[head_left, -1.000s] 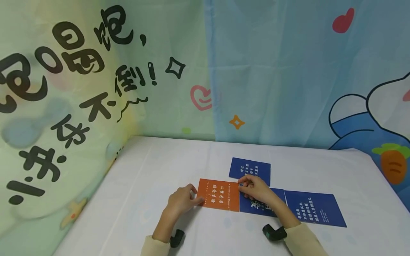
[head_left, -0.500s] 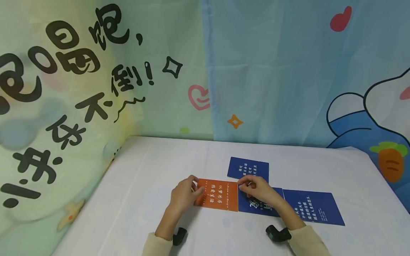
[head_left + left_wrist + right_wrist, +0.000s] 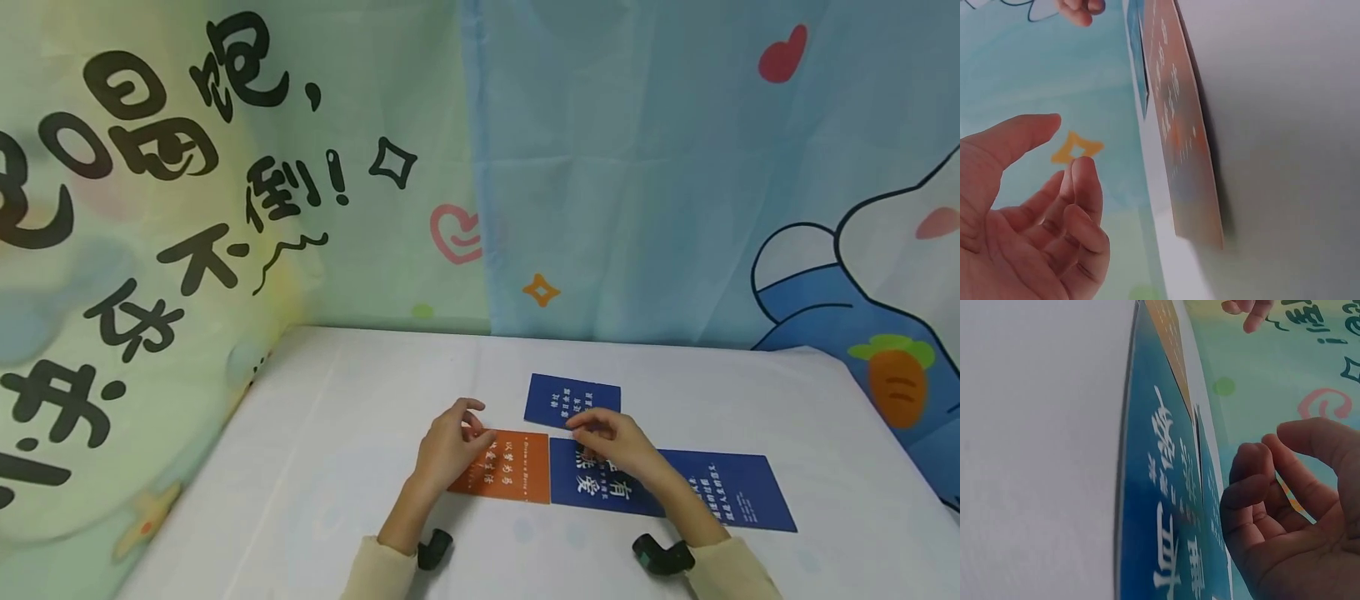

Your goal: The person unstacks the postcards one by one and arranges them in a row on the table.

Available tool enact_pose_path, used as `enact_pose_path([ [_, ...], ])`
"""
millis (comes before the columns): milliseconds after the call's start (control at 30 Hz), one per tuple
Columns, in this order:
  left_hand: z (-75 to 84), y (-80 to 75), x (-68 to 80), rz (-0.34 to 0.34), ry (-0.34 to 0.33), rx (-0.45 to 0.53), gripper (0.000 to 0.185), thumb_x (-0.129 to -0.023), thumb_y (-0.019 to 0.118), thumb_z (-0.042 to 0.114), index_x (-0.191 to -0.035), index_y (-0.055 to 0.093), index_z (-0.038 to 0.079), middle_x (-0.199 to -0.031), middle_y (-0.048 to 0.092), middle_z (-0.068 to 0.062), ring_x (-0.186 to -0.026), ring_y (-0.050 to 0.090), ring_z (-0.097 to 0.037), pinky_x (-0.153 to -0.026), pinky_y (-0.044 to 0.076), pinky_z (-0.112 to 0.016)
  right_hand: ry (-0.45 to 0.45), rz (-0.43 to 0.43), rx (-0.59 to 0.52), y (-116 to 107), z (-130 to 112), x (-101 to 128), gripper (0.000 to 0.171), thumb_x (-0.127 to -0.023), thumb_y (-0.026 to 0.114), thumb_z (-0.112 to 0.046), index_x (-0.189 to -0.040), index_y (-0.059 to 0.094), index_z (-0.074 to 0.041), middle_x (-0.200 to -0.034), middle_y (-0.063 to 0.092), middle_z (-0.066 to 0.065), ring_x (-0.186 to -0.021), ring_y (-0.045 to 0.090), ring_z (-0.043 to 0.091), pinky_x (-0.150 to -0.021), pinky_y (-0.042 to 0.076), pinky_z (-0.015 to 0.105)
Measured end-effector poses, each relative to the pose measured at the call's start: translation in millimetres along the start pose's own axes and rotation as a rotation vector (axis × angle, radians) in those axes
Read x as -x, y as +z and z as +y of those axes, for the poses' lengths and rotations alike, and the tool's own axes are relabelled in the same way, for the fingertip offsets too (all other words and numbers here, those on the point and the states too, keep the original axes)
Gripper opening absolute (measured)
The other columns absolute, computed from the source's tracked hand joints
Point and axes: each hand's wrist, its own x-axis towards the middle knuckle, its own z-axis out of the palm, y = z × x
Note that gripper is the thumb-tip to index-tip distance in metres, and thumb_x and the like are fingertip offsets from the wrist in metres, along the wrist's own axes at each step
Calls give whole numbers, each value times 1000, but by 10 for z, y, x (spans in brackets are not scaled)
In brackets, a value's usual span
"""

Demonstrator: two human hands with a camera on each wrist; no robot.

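Observation:
An orange card (image 3: 521,467) with white writing lies flat on the white table. My left hand (image 3: 452,446) is raised over its left end, thumb and fingertips apart; in the left wrist view a gap separates the hand from the orange card (image 3: 1179,150). To the card's right, edge against edge, lies a blue card (image 3: 566,483). Above it hovers my right hand (image 3: 622,450), fingers loosely bent and holding nothing. A second blue card (image 3: 547,400) lies behind these two. Farther right, partly covered by the right forearm, is another blue card (image 3: 753,487).
A white cloth covers the table (image 3: 360,400). Printed curtains (image 3: 637,167) stand along its back and left sides. Each wrist carries a small black device (image 3: 663,555).
My left hand has risen off the orange card's left edge and shifted right above it. The right hand has drawn up and away from the seam between the cards. The cards keep their arrangement.

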Motion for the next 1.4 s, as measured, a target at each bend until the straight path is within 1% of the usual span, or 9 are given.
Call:
enact_pose_path([
  [233, 47, 63, -32, -24, 1, 59, 44, -84, 76, 18, -123, 58, 5, -92, 61, -3, -69, 53, -8, -58, 43, -22, 12, 91, -36, -68, 32, 12, 31, -95, 63, -17, -119, 62, 4, -90, 62, 16, -70, 58, 18, -64, 51, 27],
  [400, 86, 117, -52, -54, -15, 89, 48, -84, 77, 18, -126, 56, 5, -96, 61, -6, -73, 54, -9, -61, 44, -23, 30, 157, -40, -95, 50, 20, 31, -94, 65, -14, -119, 61, 3, -95, 62, 11, -69, 56, 16, -63, 51, 27],
  [500, 109, 156, -75, -82, -24, 112, 49, -84, 77, 17, -127, 55, 5, -97, 60, -7, -74, 54, -11, -61, 44, -23, 28, 198, -37, -136, 64, 23, 33, -93, 66, -12, -120, 60, 4, -100, 60, 10, -73, 57, 12, -64, 51, 25],
  [633, 128, 217, -114, -105, -19, 114, 50, -83, 77, 18, -126, 55, 5, -99, 59, -8, -80, 54, -15, -65, 44, -25, 34, 262, -13, -202, 94, 22, 37, -91, 69, -14, -122, 60, 4, -104, 59, 13, -80, 56, 7, -67, 50, 22],
  [800, 155, 289, -160, -118, -20, 98, 51, -83, 78, 20, -126, 55, 6, -101, 59, -10, -88, 55, -18, -74, 48, -28, 71, 338, 54, -274, 141, 11, 39, -91, 69, -15, -124, 59, 2, -113, 59, 19, -89, 53, 10, -72, 47, 18],
  [933, 189, 339, -192, -143, -57, 108, 52, -83, 77, 23, -127, 55, 7, -103, 58, -8, -90, 56, -18, -76, 49, -29, 101, 355, 91, -321, 172, -17, 39, -91, 67, -13, -126, 58, 2, -117, 58, 21, -95, 52, 15, -74, 46, 17],
  [1067, 196, 400, -222, -156, -93, 97, 52, -82, 78, 22, -126, 55, 6, -102, 57, -7, -88, 55, -18, -73, 48, -28, 130, 347, 114, -360, 183, -52, 42, -90, 66, -10, -128, 55, 3, -116, 56, 21, -96, 53, 21, -75, 44, 18],
  [1233, 177, 462, -257, -159, -138, 54, 54, -80, 80, 21, -126, 56, 6, -99, 57, -6, -83, 53, -16, -70, 47, -27, 165, 316, 121, -402, 206, -101, 47, -87, 68, -8, -129, 52, 5, -113, 54, 21, -92, 54, 22, -72, 44, 18],
  [1400, 195, 497, -317, -174, -154, 11, 55, -79, 81, 23, -125, 57, 4, -93, 56, -5, -79, 50, -16, -67, 44, -27, 176, 314, 122, -459, 235, -157, 50, -86, 69, -6, -130, 50, 7, -115, 53, 24, -94, 55, 26, -69, 43, 17],
])
